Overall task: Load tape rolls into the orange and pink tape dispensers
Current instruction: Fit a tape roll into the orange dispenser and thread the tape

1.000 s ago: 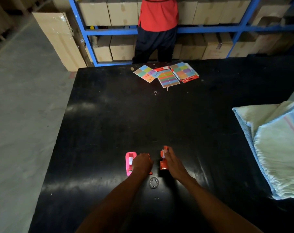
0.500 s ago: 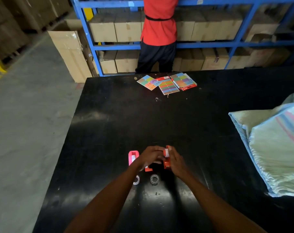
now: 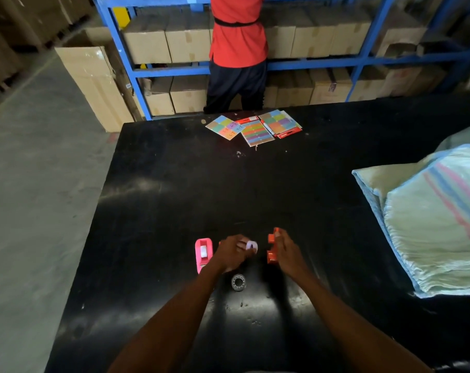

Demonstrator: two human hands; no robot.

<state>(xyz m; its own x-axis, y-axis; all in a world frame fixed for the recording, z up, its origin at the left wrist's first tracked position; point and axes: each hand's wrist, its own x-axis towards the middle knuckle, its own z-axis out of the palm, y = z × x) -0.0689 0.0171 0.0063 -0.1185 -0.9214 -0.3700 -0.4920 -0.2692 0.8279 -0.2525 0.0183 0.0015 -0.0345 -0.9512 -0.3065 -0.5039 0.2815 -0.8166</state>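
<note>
At the near edge of the black surface (image 3: 161, 211), the left hand (image 3: 230, 253) pinches a small tape roll (image 3: 251, 246) while the right hand (image 3: 286, 253) grips the orange dispenser (image 3: 271, 250) just beside it. To seat it well, I'd hold the dispenser steady and lower the roll squarely in. The pink dispenser (image 3: 203, 254) sits left, seemingly loaded; a spare roll (image 3: 238, 282) lies nearer.

Both bare forearms reach forward from the near edge toward twelve o'clock, converging slightly. The left hand (image 3: 232, 253) is curled, knuckles up, its fingertips pinching a small white tape roll (image 3: 251, 246) at its two o'clock. The right hand (image 3: 286, 251) lies just beside it, fingers closed along an orange tape dispenser (image 3: 272, 247).
</note>
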